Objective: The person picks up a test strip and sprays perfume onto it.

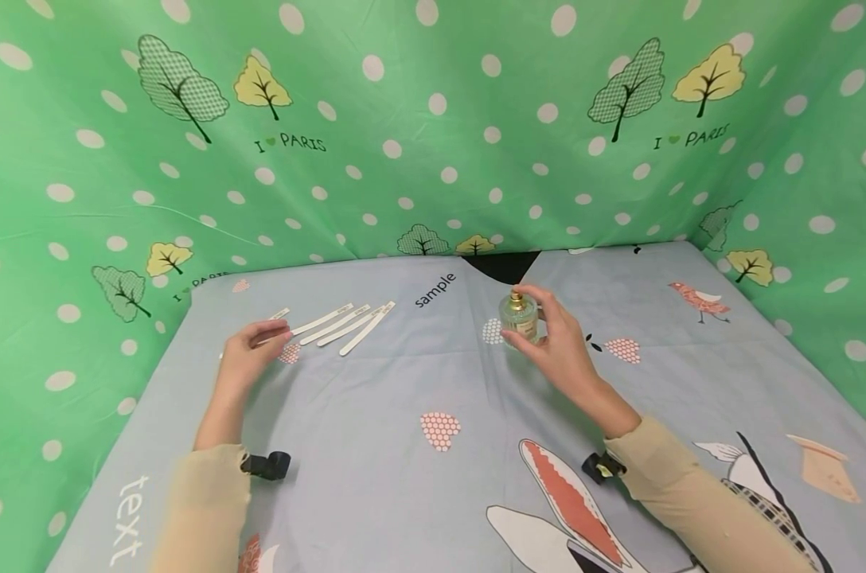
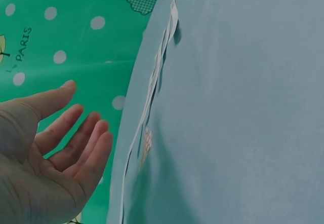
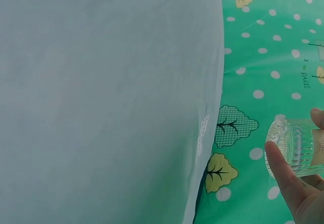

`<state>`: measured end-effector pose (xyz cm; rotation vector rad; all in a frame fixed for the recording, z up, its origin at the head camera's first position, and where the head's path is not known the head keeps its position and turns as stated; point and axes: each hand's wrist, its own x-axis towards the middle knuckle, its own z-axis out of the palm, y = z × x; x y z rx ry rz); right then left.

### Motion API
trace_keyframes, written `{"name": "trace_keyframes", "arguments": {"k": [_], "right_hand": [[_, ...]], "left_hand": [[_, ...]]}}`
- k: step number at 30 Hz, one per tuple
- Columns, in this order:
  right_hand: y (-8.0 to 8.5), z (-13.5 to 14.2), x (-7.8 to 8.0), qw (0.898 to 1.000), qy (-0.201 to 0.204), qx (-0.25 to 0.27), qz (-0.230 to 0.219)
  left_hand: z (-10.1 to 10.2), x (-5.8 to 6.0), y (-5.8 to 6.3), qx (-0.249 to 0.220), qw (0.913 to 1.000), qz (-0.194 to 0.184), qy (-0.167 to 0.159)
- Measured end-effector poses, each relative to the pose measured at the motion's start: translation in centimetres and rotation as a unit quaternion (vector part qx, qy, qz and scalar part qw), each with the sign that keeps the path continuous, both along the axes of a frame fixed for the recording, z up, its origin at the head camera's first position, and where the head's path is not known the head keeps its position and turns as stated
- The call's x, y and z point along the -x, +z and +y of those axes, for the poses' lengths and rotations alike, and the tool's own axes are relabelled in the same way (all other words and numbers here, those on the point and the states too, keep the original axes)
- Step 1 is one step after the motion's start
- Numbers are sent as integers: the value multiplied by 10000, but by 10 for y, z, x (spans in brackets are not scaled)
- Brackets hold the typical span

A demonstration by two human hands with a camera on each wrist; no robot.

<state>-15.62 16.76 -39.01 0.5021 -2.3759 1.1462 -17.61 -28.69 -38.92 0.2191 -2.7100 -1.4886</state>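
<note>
My right hand point(image 1: 558, 350) grips a small ribbed glass perfume bottle point(image 1: 517, 320) with a gold neck. The right wrist view shows the bottle point(image 3: 302, 145) tipped sideways at the right edge, the thumb near its base and its top cut off by the frame. Over the left part of the table, my left hand point(image 1: 252, 350) hovers with relaxed fingers beside several white paper test strips point(image 1: 343, 326). In the left wrist view the left hand point(image 2: 61, 163) has nothing between its fingers, and the strips point(image 2: 156, 72) appear nearly edge-on to its right.
A grey-blue printed cloth point(image 1: 376, 446) covers the table, with hearts, a bird and a rabbit on it. Behind and around it hangs a green dotted curtain point(image 1: 433, 119) with tree prints. Dark wrist camera mounts point(image 1: 268, 465) jut out from the sleeves.
</note>
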Motion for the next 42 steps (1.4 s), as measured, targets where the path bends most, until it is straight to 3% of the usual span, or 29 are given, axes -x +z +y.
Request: {"name": "trace_keyframes", "arguments": {"k": [15, 28, 42], "right_hand": [[-1, -3, 1, 10000, 47, 46, 24], [-2, -3, 1, 9999, 84, 67, 51], [-3, -3, 1, 9999, 126, 46, -16]], "left_hand": [[17, 3, -8, -109, 9978, -116, -648], [29, 7, -18, -320, 9951, -378, -856], [40, 10, -20, -438, 9925, -543, -1002]]}}
